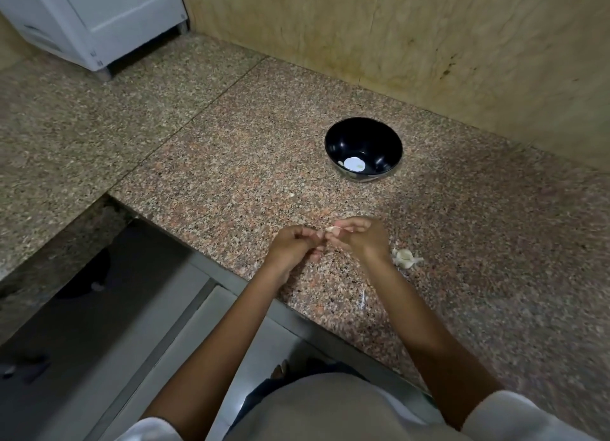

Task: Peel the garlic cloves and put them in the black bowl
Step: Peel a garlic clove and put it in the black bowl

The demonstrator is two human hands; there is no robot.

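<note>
Both hands meet above the speckled granite counter (231,163) near its front edge. My right hand (358,239) pinches a small pale garlic clove (333,231) at its fingertips, and my left hand (292,247) has its curled fingers at the clove's left end. The rest of the garlic bulb (405,258) lies on the counter just right of my right wrist. The black bowl (363,148) stands farther back and holds a small peeled clove (340,163) beside a white round patch at its bottom.
A strip of garlic skin (362,297) lies near the counter's front edge between my forearms. A beige wall (429,37) backs the counter. A white appliance (99,18) stands at the far left corner. The floor (99,325) drops away on the left.
</note>
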